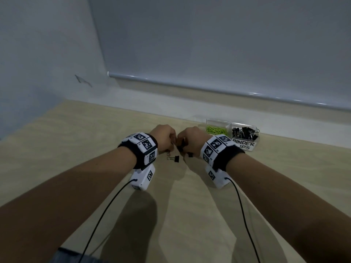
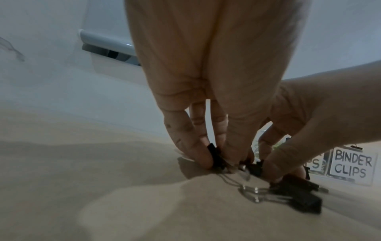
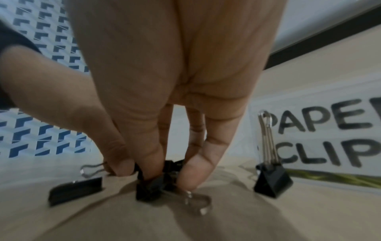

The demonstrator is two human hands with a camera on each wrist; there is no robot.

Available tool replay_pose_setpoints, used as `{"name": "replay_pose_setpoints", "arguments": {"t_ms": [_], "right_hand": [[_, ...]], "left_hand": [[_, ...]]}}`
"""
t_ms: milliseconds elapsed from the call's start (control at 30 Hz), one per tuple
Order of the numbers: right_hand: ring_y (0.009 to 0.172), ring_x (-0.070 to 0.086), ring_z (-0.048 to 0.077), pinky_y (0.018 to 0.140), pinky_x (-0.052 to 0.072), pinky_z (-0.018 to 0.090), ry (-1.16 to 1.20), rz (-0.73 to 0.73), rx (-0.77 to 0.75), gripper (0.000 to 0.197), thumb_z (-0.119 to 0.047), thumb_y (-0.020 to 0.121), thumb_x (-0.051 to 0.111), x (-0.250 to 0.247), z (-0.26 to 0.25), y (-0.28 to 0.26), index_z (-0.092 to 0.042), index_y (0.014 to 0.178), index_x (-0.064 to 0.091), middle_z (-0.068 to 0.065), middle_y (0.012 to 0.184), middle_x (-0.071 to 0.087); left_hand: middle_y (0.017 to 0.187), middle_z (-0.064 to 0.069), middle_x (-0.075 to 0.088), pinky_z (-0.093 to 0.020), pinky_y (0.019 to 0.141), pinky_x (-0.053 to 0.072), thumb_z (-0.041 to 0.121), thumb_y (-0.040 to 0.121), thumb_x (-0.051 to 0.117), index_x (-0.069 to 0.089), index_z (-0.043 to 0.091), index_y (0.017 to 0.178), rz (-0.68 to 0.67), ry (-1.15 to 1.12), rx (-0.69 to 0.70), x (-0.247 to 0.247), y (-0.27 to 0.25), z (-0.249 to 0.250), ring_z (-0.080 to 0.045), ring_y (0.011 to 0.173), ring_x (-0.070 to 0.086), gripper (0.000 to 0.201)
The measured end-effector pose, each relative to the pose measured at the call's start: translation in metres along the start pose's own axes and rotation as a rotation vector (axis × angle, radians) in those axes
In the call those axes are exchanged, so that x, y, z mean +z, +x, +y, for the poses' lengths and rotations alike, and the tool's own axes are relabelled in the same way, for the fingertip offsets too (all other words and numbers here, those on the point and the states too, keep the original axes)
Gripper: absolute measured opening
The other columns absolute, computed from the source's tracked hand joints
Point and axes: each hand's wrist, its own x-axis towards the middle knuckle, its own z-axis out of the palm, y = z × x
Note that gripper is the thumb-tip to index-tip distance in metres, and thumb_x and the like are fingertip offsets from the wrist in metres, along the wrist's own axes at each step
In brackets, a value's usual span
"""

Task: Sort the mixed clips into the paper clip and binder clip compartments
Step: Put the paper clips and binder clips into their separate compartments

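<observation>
Head view: both hands meet mid-counter (image 1: 95, 141), toward the far edge. Left hand (image 1: 164, 138) and right hand (image 1: 190, 140) are curled over a small cluster of black binder clips. One loose binder clip (image 1: 175, 158) lies flat just on the near side of the hands. The clear organizer (image 1: 218, 122) sits at the far edge, right of the hands: green paper clips (image 1: 216, 130) in its left compartment, a pile of black clips (image 1: 244, 133) in the right one, labelled BINDER CLIPS.

Left wrist view: left grip is closed on a black binder clip (image 2: 216, 158), pinched between fingertip (image 2: 200, 156) and thumb, touching the counter. Two more clips (image 2: 296, 194) lie just beside it, under the right hand's fingers.

Right wrist view: right grip is closed on a bunch of black clips (image 3: 152, 185) at the counter surface; exact count unclear. A flat clip (image 3: 76, 192) lies to the left, and an upright clip (image 3: 272, 182) stands right, in front of the PAPER CLIPS label (image 3: 329, 137).
</observation>
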Motion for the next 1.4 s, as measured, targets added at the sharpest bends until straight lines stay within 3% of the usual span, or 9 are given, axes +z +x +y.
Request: {"name": "replay_pose_setpoints", "arguments": {"t_ms": [67, 200, 467, 667, 867, 967, 1067, 1167, 1400], "right_hand": [[0.069, 0.054, 0.024, 0.06, 0.043, 0.029, -0.007, -0.011, 0.008, 0.012, -0.011, 0.072, 0.071, 0.0, 0.001, -0.001, -0.019, 0.077, 0.063, -0.003, 0.067, 0.054], [0.073, 0.056, 0.026, 0.06, 0.044, 0.03, -0.026, -0.038, 0.015, 0.016, -0.017, 0.072, 0.074, 0.001, 0.004, -0.001, -0.014, 0.081, 0.061, 0.006, 0.08, 0.06], [0.072, 0.056, 0.024, 0.058, 0.046, 0.03, 0.076, 0.025, -0.024, 0.021, -0.019, 0.068, 0.076, -0.005, 0.015, -0.021, -0.012, 0.079, 0.06, 0.005, 0.079, 0.062], [0.058, 0.054, 0.008, 0.059, 0.048, 0.024, 0.405, 0.222, 0.028, 0.014, -0.01, 0.069, 0.074, -0.036, 0.054, -0.066, -0.009, 0.08, 0.065, 0.003, 0.08, 0.066], [0.07, 0.071, 0.027, 0.064, 0.059, 0.034, 0.642, 0.546, 0.274, 0.01, 0.001, 0.073, 0.07, -0.075, 0.134, -0.103, -0.004, 0.078, 0.063, 0.012, 0.08, 0.067], [0.072, 0.072, 0.029, 0.068, 0.06, 0.039, 0.65, 0.69, 0.342, 0.012, -0.001, 0.071, 0.07, -0.073, 0.155, -0.103, -0.009, 0.076, 0.062, 0.012, 0.08, 0.068], [0.072, 0.07, 0.023, 0.067, 0.057, 0.033, 0.561, 0.764, 0.357, 0.015, -0.005, 0.07, 0.071, -0.06, 0.157, -0.095, -0.014, 0.075, 0.06, 0.008, 0.081, 0.069], [0.073, 0.067, 0.022, 0.069, 0.058, 0.035, 0.485, 0.771, 0.355, 0.013, -0.009, 0.069, 0.072, -0.044, 0.155, -0.088, -0.009, 0.078, 0.062, 0.007, 0.081, 0.067], [0.077, 0.064, 0.022, 0.069, 0.052, 0.028, 0.271, 0.551, 0.395, 0.01, -0.01, 0.069, 0.075, -0.045, 0.161, -0.092, -0.01, 0.076, 0.068, 0.008, 0.082, 0.07]], "left_hand": [[0.098, -0.013, 0.069, -0.027, 0.068, 0.043, 0.003, 0.076, 0.067, 0.065, 0.014, 0.083, 0.008, 0.029, 0.012, 0.001, -0.002, 0.003, -0.03, 0.09, 0.064, 0.013], [0.101, -0.01, 0.07, -0.026, 0.073, 0.047, 0.004, 0.078, 0.067, 0.072, 0.009, 0.102, -0.006, -0.007, 0.0, 0.002, -0.002, 0.001, -0.027, 0.093, 0.065, 0.025], [0.087, -0.004, 0.07, -0.022, 0.071, 0.046, 0.008, 0.08, 0.071, 0.075, 0.007, 0.093, 0.097, -0.175, 0.043, -0.014, 0.0, 0.005, -0.012, 0.074, 0.06, 0.014], [0.082, -0.008, 0.072, -0.025, 0.072, 0.059, 0.007, 0.079, 0.072, 0.073, 0.004, 0.089, 0.197, -0.437, 0.15, -0.028, 0.017, 0.056, -0.018, 0.071, 0.071, 0.011], [0.087, -0.006, 0.072, -0.013, 0.059, 0.054, 0.008, 0.079, 0.072, 0.072, 0.006, 0.09, 0.205, -0.505, 0.237, -0.006, 0.053, 0.133, -0.008, 0.061, 0.066, 0.011], [0.092, -0.006, 0.071, -0.024, 0.074, 0.057, 0.008, 0.08, 0.071, 0.072, 0.007, 0.093, 0.215, -0.464, 0.238, 0.01, 0.071, 0.162, -0.013, 0.072, 0.067, 0.013], [0.098, -0.007, 0.071, -0.03, 0.085, 0.054, 0.008, 0.081, 0.07, 0.072, 0.007, 0.096, 0.242, -0.348, 0.243, 0.021, 0.082, 0.178, -0.019, 0.088, 0.066, 0.016], [0.103, -0.01, 0.069, -0.036, 0.087, 0.053, 0.009, 0.082, 0.068, 0.072, 0.007, 0.096, 0.252, -0.219, 0.266, 0.03, 0.086, 0.185, -0.024, 0.095, 0.065, 0.015], [0.105, -0.008, 0.071, -0.027, 0.085, 0.051, 0.014, 0.078, 0.076, 0.072, 0.008, 0.102, 0.117, -0.149, 0.311, 0.022, 0.085, 0.179, -0.021, 0.096, 0.066, 0.025]]}}
